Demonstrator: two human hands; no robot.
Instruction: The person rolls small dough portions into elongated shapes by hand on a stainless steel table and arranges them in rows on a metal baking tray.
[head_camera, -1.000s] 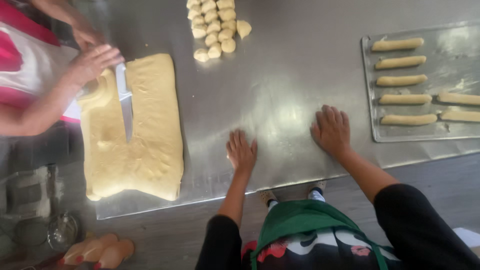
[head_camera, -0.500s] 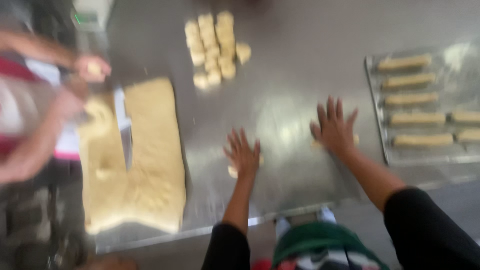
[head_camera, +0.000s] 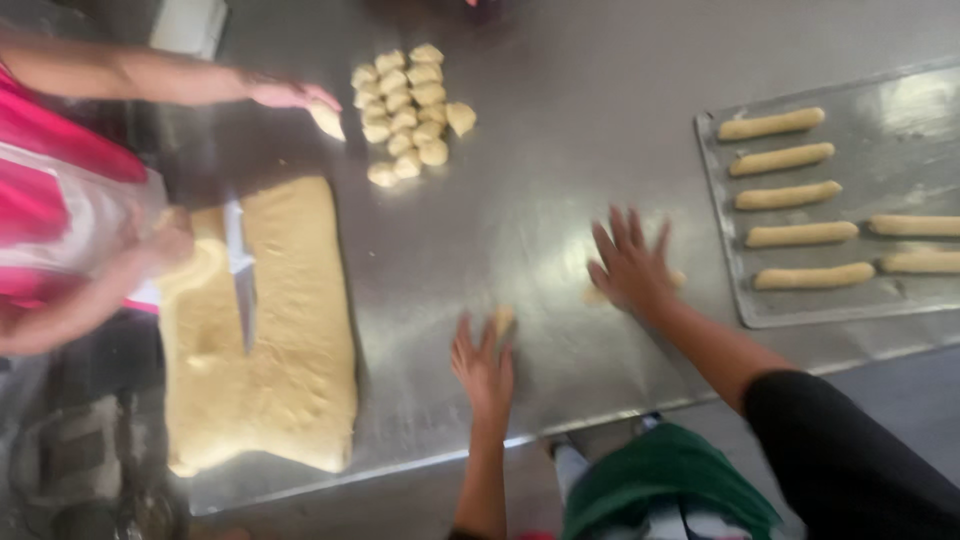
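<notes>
Both my hands are flat on the steel table (head_camera: 560, 230) right now, fingers spread wide, each one pressing on its own little piece of dough. Under my left hand (head_camera: 483, 362) the dough piece (head_camera: 503, 320) pokes out just past my fingertips. Under my right hand (head_camera: 632, 265) the other dough piece (head_camera: 597, 295) is mostly covered, only a bit shows at either side of my palm. It's blurry, so I can't tell how long either piece has got.

Just right of my right hand sits the baking tray (head_camera: 720, 240), with seven finished dough sticks (head_camera: 797, 234) lying in rows. There's still bare metal on it where more could fit.

Further out past my left hand is a heap of small cut dough lumps (head_camera: 408, 105), none of them shaped yet. Well off to my left is the big flat dough slab (head_camera: 285, 330) with a knife (head_camera: 240, 270) resting across it, mostly still uncut. A co-worker in pink is over there, one hand (head_camera: 290, 95) holding a lump beside the heap.

So I'd say it's early days: a handful of sticks done, a pile of lumps and most of the slab still to go.
</notes>
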